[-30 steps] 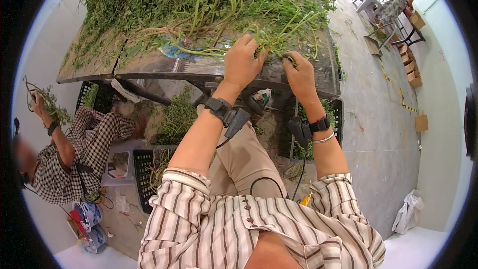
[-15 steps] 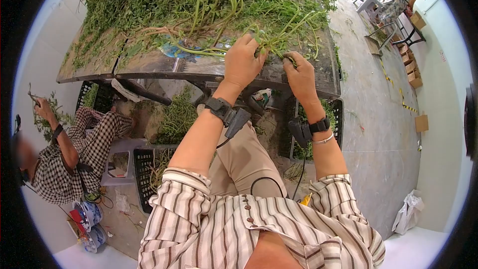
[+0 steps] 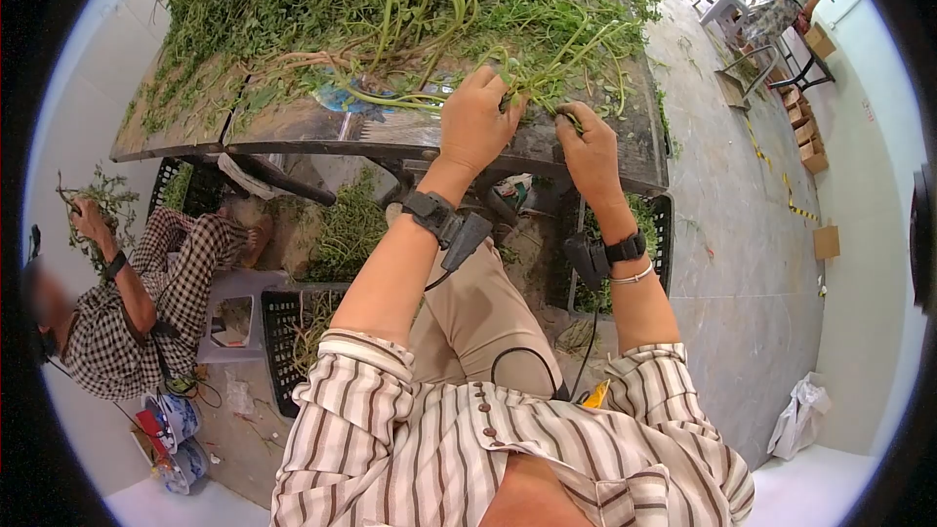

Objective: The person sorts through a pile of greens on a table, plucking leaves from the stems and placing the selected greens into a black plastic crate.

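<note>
Green stems (image 3: 522, 88) lie near the front edge of the table (image 3: 639, 137), towards its right corner. We pinch them with our left hand (image 3: 476, 119); our right hand (image 3: 590, 148), just beside it, grips a stem between thumb and forefinger. Heaped greens (image 3: 312, 10) spread behind.

Plants (image 3: 254, 29) at 12 o'clock: mid-to-dark green, stems (image 3: 388, 0) paler yellow-green. Worktop (image 3: 639, 141) dark brown-black, blue patch (image 3: 337, 98). Shirt (image 3: 429, 459) at 6 o'clock: cream, brown stripes, dark brown buttons (image 3: 485, 421). Trousers (image 3: 488, 322) beige. Wrist straps (image 3: 625, 247) black; bracelet (image 3: 632, 275) silver. Co-worker's clothes (image 3: 107, 351), 8 to 9 o'clock: black-and-white check. Crate (image 3: 282, 346) at 8 o'clock black. Floor (image 3: 722, 332) grey; tape (image 3: 757, 148) near 3 o'clock yellow-black striped. Bag (image 3: 802, 415) at 4 o'clock white.
</note>
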{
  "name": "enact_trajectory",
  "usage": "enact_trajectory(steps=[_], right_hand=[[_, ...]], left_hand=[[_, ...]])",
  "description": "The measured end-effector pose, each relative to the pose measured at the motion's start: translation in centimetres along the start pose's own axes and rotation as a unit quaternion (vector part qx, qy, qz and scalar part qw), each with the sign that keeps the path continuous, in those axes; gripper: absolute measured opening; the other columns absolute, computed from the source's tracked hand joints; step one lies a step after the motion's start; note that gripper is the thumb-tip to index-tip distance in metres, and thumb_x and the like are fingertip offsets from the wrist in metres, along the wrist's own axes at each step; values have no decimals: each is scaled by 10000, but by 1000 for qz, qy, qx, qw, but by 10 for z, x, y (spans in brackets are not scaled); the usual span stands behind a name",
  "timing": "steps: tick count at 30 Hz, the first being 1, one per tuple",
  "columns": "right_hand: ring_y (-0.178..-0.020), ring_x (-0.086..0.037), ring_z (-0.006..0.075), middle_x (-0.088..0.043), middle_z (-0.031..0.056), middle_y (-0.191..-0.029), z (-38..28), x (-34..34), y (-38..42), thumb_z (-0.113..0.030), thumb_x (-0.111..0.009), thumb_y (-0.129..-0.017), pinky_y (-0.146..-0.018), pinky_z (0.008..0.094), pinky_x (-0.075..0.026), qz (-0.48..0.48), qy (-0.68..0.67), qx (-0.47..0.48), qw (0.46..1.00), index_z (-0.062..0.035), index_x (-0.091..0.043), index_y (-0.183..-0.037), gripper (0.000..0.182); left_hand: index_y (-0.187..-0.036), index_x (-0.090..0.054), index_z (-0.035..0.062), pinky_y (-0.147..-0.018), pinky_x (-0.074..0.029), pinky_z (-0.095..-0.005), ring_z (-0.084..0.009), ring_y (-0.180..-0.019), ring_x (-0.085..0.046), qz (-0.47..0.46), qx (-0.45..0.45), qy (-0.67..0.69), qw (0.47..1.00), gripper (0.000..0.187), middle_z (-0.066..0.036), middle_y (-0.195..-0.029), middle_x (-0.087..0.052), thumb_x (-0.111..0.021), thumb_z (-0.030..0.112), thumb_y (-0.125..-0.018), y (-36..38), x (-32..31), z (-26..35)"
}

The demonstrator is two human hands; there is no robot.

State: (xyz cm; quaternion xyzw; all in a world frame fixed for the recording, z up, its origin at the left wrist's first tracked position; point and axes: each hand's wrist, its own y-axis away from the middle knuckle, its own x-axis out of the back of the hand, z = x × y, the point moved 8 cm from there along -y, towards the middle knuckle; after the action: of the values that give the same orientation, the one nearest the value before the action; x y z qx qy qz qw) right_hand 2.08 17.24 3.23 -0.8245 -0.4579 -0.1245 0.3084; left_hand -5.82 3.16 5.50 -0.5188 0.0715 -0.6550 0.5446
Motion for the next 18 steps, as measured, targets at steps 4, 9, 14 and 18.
enact_trajectory(steps=[4,9,14,18], right_hand=[[-782,-601,378,-615,213,-847,-1,1,1,-140,-537,-838,-698,377,-472,6,0,0,1000,10,-591,-981,214],[-776,-604,375,-619,209,-847,0,1,1,-140,-540,-837,-696,376,-474,4,6,-6,1000,6,-593,-984,214],[-779,-607,373,-621,206,-847,1,2,2,-138,-543,-836,-695,376,-474,16,5,12,1000,2,-595,-986,211],[-771,-610,370,-621,204,-844,0,4,3,-140,-550,-837,-686,375,-474,15,10,4,1000,-2,-594,-991,211]], left_hand=[[-946,-655,49,-660,-487,-413,-332,-819,-583,6,-5,0,1000,226,-135,-891,-578,-699,172,-761,0,1,2],[-938,-655,40,-658,-486,-413,-332,-822,-582,2,-4,1,1000,228,-135,-889,-579,-703,171,-757,0,1,2],[-932,-656,33,-649,-486,-413,-334,-811,-583,11,-11,7,1000,227,-135,-881,-578,-705,171,-758,0,2,3],[-924,-658,32,-639,-487,-413,-336,-790,-583,7,-5,1,1000,217,-140,-872,-576,-703,173,-764,0,2,4]])
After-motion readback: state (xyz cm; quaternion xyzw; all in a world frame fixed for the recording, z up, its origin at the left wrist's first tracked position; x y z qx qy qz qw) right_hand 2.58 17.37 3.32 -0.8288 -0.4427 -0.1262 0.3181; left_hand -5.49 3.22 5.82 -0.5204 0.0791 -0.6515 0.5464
